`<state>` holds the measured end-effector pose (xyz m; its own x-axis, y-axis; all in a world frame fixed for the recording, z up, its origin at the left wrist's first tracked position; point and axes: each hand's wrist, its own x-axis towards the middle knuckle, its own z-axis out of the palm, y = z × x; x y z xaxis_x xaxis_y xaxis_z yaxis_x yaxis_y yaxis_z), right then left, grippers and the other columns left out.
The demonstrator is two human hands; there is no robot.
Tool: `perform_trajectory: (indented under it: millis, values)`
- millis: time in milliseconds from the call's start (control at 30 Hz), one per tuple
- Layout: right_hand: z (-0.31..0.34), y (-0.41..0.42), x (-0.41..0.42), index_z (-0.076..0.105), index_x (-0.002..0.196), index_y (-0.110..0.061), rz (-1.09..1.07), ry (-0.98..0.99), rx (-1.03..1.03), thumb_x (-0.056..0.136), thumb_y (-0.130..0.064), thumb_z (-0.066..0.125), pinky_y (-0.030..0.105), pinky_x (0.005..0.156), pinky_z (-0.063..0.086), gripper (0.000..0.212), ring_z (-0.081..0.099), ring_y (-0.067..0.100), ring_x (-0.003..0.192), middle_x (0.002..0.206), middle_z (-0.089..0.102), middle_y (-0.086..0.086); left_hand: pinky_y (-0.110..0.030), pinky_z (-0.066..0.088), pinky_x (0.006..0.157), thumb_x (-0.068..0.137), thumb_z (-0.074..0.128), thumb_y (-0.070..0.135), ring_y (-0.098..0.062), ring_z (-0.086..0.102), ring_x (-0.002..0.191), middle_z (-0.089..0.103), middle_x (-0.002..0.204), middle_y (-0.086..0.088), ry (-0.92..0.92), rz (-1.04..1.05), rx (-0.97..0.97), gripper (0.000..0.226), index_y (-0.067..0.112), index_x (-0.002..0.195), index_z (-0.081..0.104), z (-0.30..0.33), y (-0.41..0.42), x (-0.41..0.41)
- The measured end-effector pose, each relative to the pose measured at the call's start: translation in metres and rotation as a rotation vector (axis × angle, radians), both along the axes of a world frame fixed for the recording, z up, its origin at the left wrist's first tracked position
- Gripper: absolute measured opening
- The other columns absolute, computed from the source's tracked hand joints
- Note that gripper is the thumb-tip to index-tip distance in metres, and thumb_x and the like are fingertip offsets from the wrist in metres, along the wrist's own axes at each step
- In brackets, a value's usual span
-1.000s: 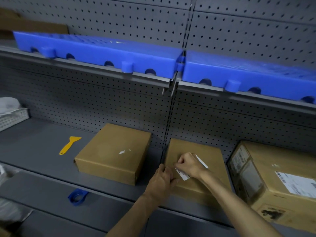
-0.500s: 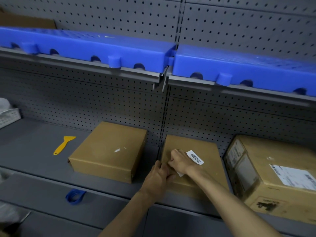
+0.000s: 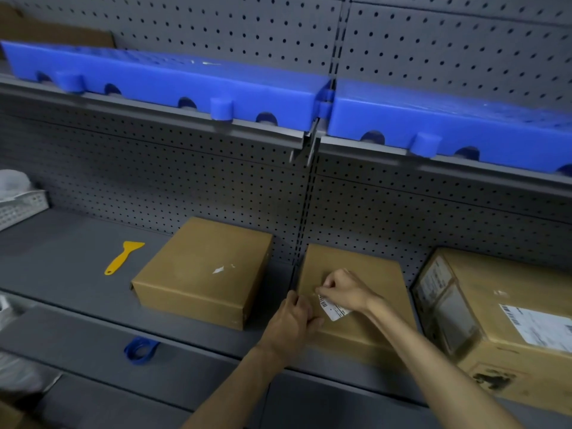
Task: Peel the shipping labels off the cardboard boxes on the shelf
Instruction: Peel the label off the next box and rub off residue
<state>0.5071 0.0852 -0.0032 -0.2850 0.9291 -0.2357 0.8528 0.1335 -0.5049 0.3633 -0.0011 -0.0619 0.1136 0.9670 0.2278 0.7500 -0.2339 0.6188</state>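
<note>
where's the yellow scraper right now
In the head view, the yellow scraper lies on the grey shelf, left of the leftmost cardboard box and untouched by either hand.

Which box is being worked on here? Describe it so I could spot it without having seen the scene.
On the lower grey shelf three cardboard boxes sit in a row. It is the middle box, just right of the upright slotted post. Unlike its neighbours, both hands are on it, the right hand pinching a barcode label.

A stockroom or warehouse: grey metal shelves (image 3: 77, 239) with a pegboard back (image 3: 216, 181), blue pallets (image 3: 173, 82) above, cardboard boxes (image 3: 204, 270) with shipping labels (image 3: 538, 326) below.
</note>
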Motion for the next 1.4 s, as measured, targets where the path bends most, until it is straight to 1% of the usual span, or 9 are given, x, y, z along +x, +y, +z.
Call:
perform_trajectory:
  millis: [133,300,567,700,867,1033,1167,1267,1400]
  values:
    - [-0.01,-0.011,-0.004,0.042,0.058,-0.01,0.055,-0.115,0.09,0.094,-0.033,0.052,0.029,0.056,0.039,0.043,0.051,0.014,0.063,0.072,0.053,0.003,-0.019,0.032,0.07,0.093,0.057,0.037,-0.01,0.038,0.081,0.036,0.099,0.003,0.012,-0.009,0.003,0.027,0.012,0.094,0.049,-0.002,0.0,0.0]
    - [-0.007,-0.015,-0.002,0.044,0.063,-0.014,0.108,-0.127,0.112,0.095,-0.022,0.04,0.044,0.071,0.05,0.033,0.06,0.026,0.079,0.088,0.061,0.008,-0.02,0.03,0.068,0.093,0.056,0.037,-0.009,0.037,0.079,0.036,0.099,0.002,0.031,-0.029,-0.006,0.024,0.014,0.09,0.047,0.0,-0.001,-0.001]
    - [-0.011,-0.007,0.018,0.05,0.069,-0.012,0.039,0.049,0.057,0.096,-0.018,0.048,0.027,0.062,0.041,0.027,0.051,0.01,0.068,0.076,0.056,-0.005,-0.019,0.032,0.07,0.094,0.055,0.037,-0.009,0.038,0.081,0.035,0.1,0.003,0.034,-0.015,-0.035,0.023,0.017,0.089,0.043,0.005,-0.002,-0.001]
    - [-0.015,-0.009,0.025,0.047,0.065,-0.013,-0.008,0.111,0.064,0.097,-0.021,0.046,0.033,0.064,0.042,0.033,0.047,0.011,0.066,0.072,0.053,-0.004,-0.018,0.032,0.069,0.094,0.054,0.039,-0.009,0.039,0.081,0.036,0.099,0.003,0.044,-0.011,-0.032,0.025,0.018,0.089,0.042,0.003,-0.001,0.0]
    - [-0.005,-0.032,0.019,0.055,0.067,-0.007,0.041,0.039,0.13,0.098,-0.046,0.041,0.03,0.07,0.046,0.053,0.058,0.009,0.07,0.076,0.063,-0.003,-0.018,0.032,0.067,0.093,0.056,0.039,-0.01,0.039,0.079,0.035,0.096,0.004,0.033,-0.028,0.007,0.025,0.02,0.087,0.04,-0.002,-0.001,0.0]
    - [-0.01,-0.044,0.013,0.039,0.075,-0.017,0.107,-0.107,0.226,0.099,-0.025,0.042,0.028,0.073,0.033,0.026,0.057,0.029,0.1,0.11,0.059,0.011,-0.019,0.035,0.068,0.093,0.055,0.04,-0.009,0.04,0.08,0.036,0.098,0.003,0.068,-0.008,-0.011,0.025,0.017,0.092,0.045,-0.002,0.001,0.0]
    - [-0.016,-0.04,0.011,0.04,0.082,-0.014,0.15,-0.111,0.221,0.1,-0.018,0.037,0.03,0.072,0.033,0.018,0.054,0.029,0.098,0.11,0.055,0.012,-0.019,0.035,0.068,0.094,0.054,0.041,-0.009,0.04,0.08,0.036,0.099,0.003,0.081,-0.016,-0.008,0.027,0.014,0.097,0.048,-0.002,0.001,0.0]
    - [-0.015,-0.029,0.016,0.044,0.076,-0.012,0.187,-0.126,0.171,0.1,-0.018,0.036,0.039,0.08,0.046,0.026,0.055,0.026,0.093,0.104,0.055,0.01,-0.019,0.036,0.07,0.094,0.053,0.041,-0.009,0.041,0.082,0.036,0.101,0.002,0.09,-0.027,-0.018,0.029,0.013,0.099,0.05,0.0,0.001,-0.001]
    - [-0.015,-0.02,0.023,0.04,0.067,-0.017,0.173,-0.124,0.152,0.1,-0.021,0.039,0.041,0.086,0.046,0.033,0.054,0.024,0.094,0.104,0.055,0.008,-0.018,0.033,0.073,0.095,0.051,0.041,-0.009,0.04,0.083,0.033,0.102,0.003,0.09,-0.031,-0.032,0.032,0.011,0.107,0.05,0.001,0.0,-0.001]
